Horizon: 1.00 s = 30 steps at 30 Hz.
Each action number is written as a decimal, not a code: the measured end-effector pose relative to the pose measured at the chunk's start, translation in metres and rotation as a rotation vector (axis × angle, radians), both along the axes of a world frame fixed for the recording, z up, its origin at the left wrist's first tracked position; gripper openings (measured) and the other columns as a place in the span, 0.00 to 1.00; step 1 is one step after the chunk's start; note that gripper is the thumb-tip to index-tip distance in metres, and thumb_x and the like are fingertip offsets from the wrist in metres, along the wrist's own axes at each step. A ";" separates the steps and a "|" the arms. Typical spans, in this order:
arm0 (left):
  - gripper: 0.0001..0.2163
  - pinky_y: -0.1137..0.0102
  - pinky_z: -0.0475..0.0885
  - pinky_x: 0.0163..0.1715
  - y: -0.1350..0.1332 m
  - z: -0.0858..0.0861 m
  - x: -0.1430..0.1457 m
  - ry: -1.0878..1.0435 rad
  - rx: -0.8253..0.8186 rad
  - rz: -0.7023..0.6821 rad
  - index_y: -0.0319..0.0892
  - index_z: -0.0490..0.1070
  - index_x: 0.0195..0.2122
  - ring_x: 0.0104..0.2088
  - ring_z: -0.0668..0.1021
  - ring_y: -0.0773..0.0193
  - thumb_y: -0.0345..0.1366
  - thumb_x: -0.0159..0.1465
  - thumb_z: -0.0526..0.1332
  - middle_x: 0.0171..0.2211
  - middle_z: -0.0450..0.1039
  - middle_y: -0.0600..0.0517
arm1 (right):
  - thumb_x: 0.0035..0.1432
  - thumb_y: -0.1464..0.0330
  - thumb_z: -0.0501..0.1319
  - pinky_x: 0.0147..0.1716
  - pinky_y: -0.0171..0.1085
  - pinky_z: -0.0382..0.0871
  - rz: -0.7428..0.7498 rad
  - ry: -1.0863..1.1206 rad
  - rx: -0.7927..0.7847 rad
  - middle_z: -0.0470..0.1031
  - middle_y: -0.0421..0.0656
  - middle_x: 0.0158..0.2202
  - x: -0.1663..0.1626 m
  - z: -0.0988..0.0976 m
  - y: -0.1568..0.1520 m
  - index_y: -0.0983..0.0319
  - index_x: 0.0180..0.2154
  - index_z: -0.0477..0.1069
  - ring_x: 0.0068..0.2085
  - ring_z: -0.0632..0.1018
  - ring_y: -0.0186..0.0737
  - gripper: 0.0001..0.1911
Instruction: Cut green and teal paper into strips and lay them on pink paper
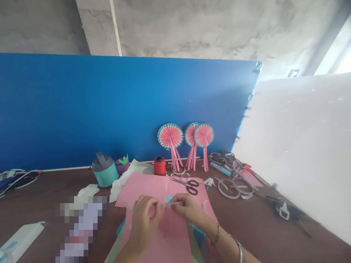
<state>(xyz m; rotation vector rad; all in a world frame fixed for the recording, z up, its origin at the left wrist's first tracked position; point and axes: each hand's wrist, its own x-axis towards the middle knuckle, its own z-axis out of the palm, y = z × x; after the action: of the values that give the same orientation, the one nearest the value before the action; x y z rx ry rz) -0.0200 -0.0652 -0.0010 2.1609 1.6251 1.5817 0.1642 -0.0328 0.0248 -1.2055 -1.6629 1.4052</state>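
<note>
My left hand (144, 216) and my right hand (189, 211) are over sheets of pink paper (171, 233), thumbs and fingertips pinched together. A thin pale strip (165, 205) runs between the two pinches, level with the paper's upper part. Its exact kind is too small to tell. Just beyond my right hand, black-handled scissors (187, 184) lie on another pink sheet (145, 188). Blue and pale green paper shows from under the pink sheets.
Pink pleated paper fans (170, 136) lean against a blue partition (109, 109). A red thread spool (159, 166), a teal container (105, 173) and a purple pot (122, 166) stand at the back. Tape rolls (219, 186) and cables lie right; a white glue gun-like device (23, 239) lies left.
</note>
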 end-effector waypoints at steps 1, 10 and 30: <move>0.08 0.67 0.69 0.33 0.002 -0.001 -0.003 -0.028 -0.012 0.032 0.45 0.70 0.27 0.31 0.76 0.60 0.33 0.64 0.57 0.27 0.75 0.53 | 0.47 0.68 0.60 0.23 0.32 0.48 -0.003 0.003 -0.010 0.60 0.35 0.20 0.000 0.001 0.000 0.63 0.25 0.70 0.24 0.58 0.30 0.05; 0.09 0.61 0.69 0.43 0.006 0.007 -0.014 0.037 -0.347 -0.047 0.47 0.77 0.34 0.41 0.78 0.55 0.42 0.65 0.58 0.36 0.80 0.50 | 0.43 0.71 0.60 0.25 0.32 0.51 0.022 -0.010 -0.051 0.63 0.35 0.20 0.006 -0.007 0.008 0.64 0.24 0.74 0.25 0.60 0.30 0.04; 0.15 0.60 0.67 0.43 0.023 0.001 -0.033 -0.007 -0.501 -0.095 0.46 0.76 0.27 0.35 0.77 0.55 0.47 0.62 0.55 0.29 0.79 0.49 | 0.36 0.63 0.72 0.29 0.33 0.59 -0.184 0.272 -0.119 0.71 0.36 0.24 0.039 -0.026 0.043 0.61 0.36 0.79 0.26 0.68 0.32 0.21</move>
<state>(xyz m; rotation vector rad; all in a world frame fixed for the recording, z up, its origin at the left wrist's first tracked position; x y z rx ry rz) -0.0525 -0.0418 0.0003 1.9258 1.6617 1.0121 0.2027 0.0105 -0.0009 -1.1418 -1.2668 1.4936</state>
